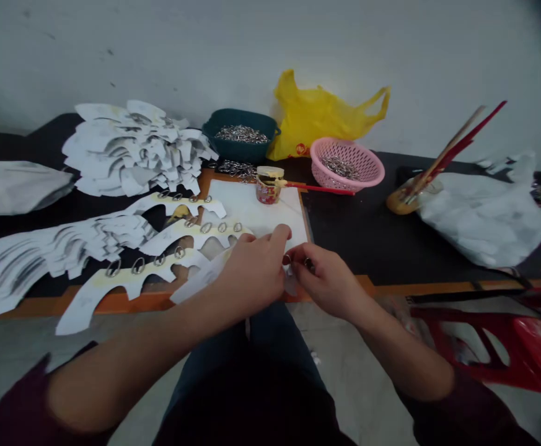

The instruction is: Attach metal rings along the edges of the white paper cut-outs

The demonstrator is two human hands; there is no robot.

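Black flat counter (344,229); your bare forearms (158,337) converge over its near edge. Your left hand (258,269), palm down: grip closed on a white paper strip (196,284) under it. Your right hand (333,279), fingers curled: grip pinching a small silver metal ring (287,259).

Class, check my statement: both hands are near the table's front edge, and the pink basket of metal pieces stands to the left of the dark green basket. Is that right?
Not quite: the pink basket of metal pieces stands to the right of the dark green basket, as the head view shows. The rest holds.
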